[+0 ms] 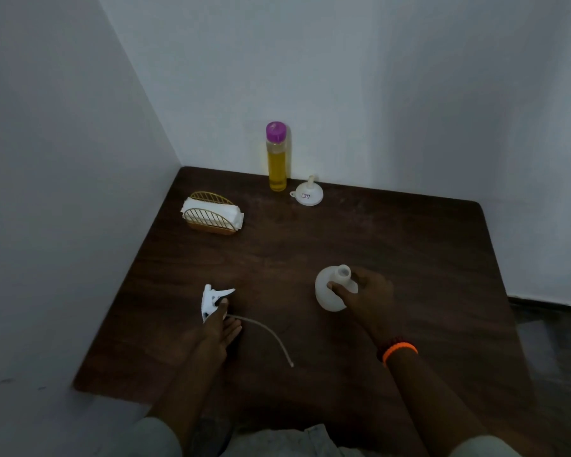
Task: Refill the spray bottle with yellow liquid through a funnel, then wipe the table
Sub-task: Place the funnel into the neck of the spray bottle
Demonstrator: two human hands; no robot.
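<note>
The white spray bottle body (pixel 327 293) stands uncapped on the dark wooden table (pixel 393 252); my right hand (pixel 366 291) grips it round the shoulder below the open neck. At the left, my left hand (pixel 220 328) holds the white trigger head (pixel 213 300) low over the table, its long dip tube (pixel 271 334) curving right across the wood. A tall bottle of yellow liquid (pixel 277 159) with a purple cap stands at the back wall. Beside it a white funnel (pixel 309 192) lies mouth down with its spout up.
A gold wire holder with folded white napkins (pixel 213 214) sits at the back left. Walls close the table on the left and the back. The table's right edge drops to a dark floor (pixel 548 328).
</note>
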